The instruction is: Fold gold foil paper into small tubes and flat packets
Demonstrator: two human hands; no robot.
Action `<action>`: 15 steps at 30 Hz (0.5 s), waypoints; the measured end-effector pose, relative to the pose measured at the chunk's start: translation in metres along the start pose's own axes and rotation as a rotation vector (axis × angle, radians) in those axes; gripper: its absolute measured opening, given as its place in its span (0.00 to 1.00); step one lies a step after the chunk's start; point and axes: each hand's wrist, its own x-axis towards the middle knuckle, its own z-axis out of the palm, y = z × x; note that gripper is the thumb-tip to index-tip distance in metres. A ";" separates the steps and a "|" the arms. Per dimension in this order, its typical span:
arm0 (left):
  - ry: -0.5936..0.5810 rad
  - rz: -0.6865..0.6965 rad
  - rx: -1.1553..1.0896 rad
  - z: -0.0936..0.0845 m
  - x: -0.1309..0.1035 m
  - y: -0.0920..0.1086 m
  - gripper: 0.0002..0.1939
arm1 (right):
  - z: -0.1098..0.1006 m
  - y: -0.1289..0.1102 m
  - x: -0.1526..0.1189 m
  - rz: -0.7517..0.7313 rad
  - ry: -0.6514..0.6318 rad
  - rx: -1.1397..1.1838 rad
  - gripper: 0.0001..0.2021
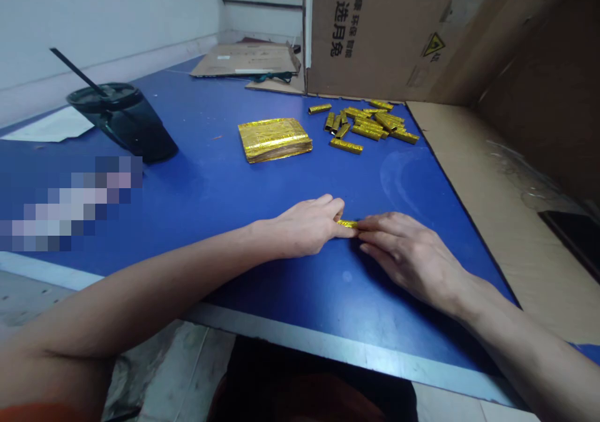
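Note:
Between my two hands, low over the blue table, is a narrow strip of folded gold foil paper (347,224). My left hand (315,223) pinches its left end, thumb and fingers pressed together. The fingers of my right hand (405,247) close on its right end, covering most of that side. Farther back lies a stack of flat gold foil paper sheets (274,139). Right of the stack is a loose pile of small folded gold paper pieces (370,122), several of them hollow at the ends.
A dark cup with a straw (135,122) stands at the left, by a white paper (51,125). Cardboard pieces (248,59) lie at the back. A tall printed carton (379,34) walls the back right, and brown cardboard (469,203) covers the right side. The table's pale edge (281,331) runs nearest me.

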 end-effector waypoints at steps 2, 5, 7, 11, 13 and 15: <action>0.003 0.000 -0.008 0.001 -0.001 -0.001 0.22 | 0.000 -0.001 -0.001 -0.018 -0.095 -0.033 0.15; 0.036 0.004 -0.029 0.003 -0.002 0.000 0.19 | 0.000 0.007 -0.004 0.012 -0.209 -0.074 0.19; 0.069 0.026 -0.044 0.005 -0.003 0.004 0.16 | -0.001 0.013 -0.005 0.048 -0.236 -0.078 0.20; 0.074 0.089 0.005 0.006 -0.004 0.019 0.16 | -0.003 0.021 -0.005 0.099 -0.264 -0.054 0.21; 0.084 0.100 0.052 0.006 -0.005 0.028 0.15 | -0.002 0.023 -0.003 0.105 -0.264 -0.028 0.21; 0.119 0.099 0.080 0.008 -0.006 0.035 0.14 | 0.000 0.027 -0.002 0.100 -0.244 0.011 0.20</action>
